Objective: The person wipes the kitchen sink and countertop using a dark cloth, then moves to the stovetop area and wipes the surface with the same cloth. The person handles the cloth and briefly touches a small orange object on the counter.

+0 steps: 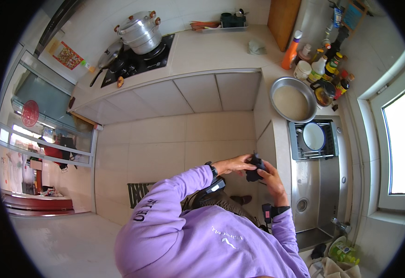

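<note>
A dark, crumpled piece that looks like cloth or a glove [254, 170] is held between both hands in front of my body, above the floor by the sink counter. My left hand [235, 164] grips it from the left side, fingers over its upper part. Fingers and thumb of my right hand [272, 177] close on its right side. Both wrists carry dark bands, with a small device by the right one. A similar dark bundle [318, 251] lies on the counter below the sink.
To the right is a steel sink [305, 180] with a dish rack [294, 140] holding an enamel bowl [313, 136]. A metal basin of pale liquid [293, 100] stands beside several bottles [317, 69]. A steamer pot [140, 33] sits on the gas hob [140, 62]. Beyond the glass door, a person in red is partly visible.
</note>
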### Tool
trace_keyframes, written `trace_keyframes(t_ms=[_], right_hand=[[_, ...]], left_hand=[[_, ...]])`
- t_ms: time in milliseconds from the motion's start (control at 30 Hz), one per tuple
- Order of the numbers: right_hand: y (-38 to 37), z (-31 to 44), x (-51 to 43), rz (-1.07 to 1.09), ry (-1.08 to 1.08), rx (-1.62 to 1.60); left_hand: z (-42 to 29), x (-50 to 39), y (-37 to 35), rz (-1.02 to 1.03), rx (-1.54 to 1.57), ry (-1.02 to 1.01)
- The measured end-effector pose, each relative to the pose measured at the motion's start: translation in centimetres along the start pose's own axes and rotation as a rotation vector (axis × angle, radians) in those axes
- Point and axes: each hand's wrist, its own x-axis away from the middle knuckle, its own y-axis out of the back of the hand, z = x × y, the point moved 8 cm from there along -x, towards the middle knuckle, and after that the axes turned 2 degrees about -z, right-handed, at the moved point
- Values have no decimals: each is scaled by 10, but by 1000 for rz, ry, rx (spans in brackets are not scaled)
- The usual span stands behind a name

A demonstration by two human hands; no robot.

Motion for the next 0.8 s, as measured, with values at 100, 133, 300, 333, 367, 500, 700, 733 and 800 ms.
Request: trace_keyframes(t_ms=[100, 133, 300, 333, 367, 500, 700, 733, 800], right_hand=[[-4, 17, -4, -5, -5, -33], [-8, 21, -7, 1, -14, -39], [-35, 21, -46, -115, -103, 102], [-43, 19, -59, -119, -95, 141], [-54, 24, -74, -93, 9, 213], [-80, 32, -119, -122, 86, 395], [-101, 25, -161, -40, 81, 489], [-105, 16, -167, -22, 32, 515], [-114, 0, -175, 4, -60, 584]], left_hand=[[-12, -6, 8, 32, -28, -65], [-13, -7, 13, 34, -45, -60], [-11, 9, 71, -123, -127, -66], [-11, 14, 85, -168, -121, -95], [-12, 20, 100, -203, -104, -121], [-12, 62, 168, -347, -61, -175], [-15, 141, 238, -443, 79, -184], [-18, 154, 243, -436, 176, -215], [-23, 178, 250, -425, 346, -272]])
